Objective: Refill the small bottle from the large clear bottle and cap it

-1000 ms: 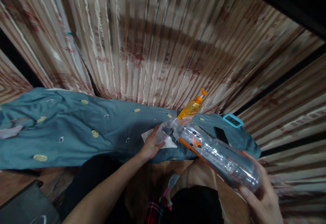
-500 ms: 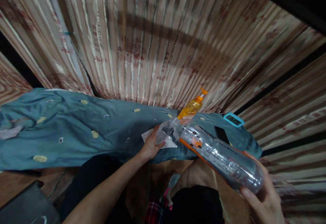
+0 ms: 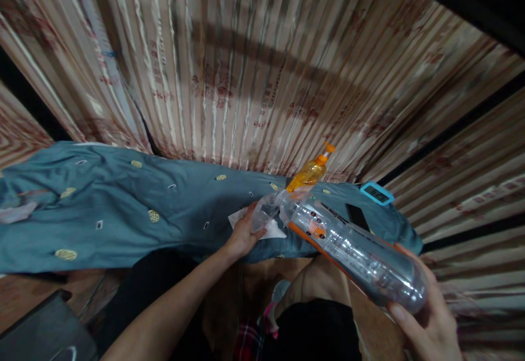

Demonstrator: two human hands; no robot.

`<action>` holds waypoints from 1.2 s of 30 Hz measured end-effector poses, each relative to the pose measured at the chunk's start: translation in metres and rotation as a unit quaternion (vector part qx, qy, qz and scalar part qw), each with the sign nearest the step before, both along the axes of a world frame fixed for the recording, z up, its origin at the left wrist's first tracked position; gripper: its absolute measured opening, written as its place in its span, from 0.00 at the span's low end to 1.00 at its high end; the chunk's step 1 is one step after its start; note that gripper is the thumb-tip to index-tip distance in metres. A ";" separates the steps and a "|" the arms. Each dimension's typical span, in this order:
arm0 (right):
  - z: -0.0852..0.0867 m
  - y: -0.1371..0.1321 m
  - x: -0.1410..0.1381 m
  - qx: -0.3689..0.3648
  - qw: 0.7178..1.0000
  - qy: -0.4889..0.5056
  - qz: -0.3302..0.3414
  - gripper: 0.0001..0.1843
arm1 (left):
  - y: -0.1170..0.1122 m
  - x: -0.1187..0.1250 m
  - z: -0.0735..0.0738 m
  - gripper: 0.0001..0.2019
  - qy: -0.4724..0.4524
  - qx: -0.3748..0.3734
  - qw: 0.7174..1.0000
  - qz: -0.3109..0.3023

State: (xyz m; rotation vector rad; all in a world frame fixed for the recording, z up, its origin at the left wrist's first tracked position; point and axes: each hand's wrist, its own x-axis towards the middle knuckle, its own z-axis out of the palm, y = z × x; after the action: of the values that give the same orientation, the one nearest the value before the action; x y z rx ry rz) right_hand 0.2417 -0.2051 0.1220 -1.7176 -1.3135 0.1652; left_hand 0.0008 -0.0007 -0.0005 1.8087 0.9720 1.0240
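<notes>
The right hand holds a big clear bottle by its bottom, tipped toward a small clear bottle in the left hand, above the blue surface. Both look light, thin, slippery; hold the middle.

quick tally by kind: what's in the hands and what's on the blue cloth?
Clear plastic bottles: 2, a large one in the right hand and a small one in the left hand
Orange pump bottle: 1
Blue-framed digital display: 1
Black phone-like slab: 1
White paper: 1
Total: 6
</notes>
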 end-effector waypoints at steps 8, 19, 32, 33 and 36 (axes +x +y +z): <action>0.001 0.001 -0.005 0.005 1.000 -0.006 -0.007 0.42 | 0.001 0.001 -0.005 0.37 -0.007 -0.002 1.000 0.006; 0.002 0.001 -0.008 0.010 1.000 -0.005 -0.012 0.41 | 0.000 0.000 -0.002 0.36 -0.008 0.000 1.000 0.001; 0.001 0.001 -0.007 0.011 1.000 0.013 -0.009 0.41 | 0.000 0.000 -0.001 0.36 0.001 -0.007 1.000 0.004; 0.002 0.001 -0.009 0.013 1.000 0.013 -0.012 0.41 | 0.000 0.000 -0.001 0.36 0.001 -0.007 1.000 0.005; 0.008 0.002 -0.016 0.004 1.000 0.019 -0.020 0.42 | 0.000 0.000 -0.001 0.36 0.001 -0.005 1.000 0.006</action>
State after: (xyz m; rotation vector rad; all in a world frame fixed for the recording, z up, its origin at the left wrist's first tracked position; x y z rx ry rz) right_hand 0.2255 -0.2028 0.1296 -1.7242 -1.2496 0.1682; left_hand 0.0004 -0.0008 -0.0012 1.7983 0.9880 1.0229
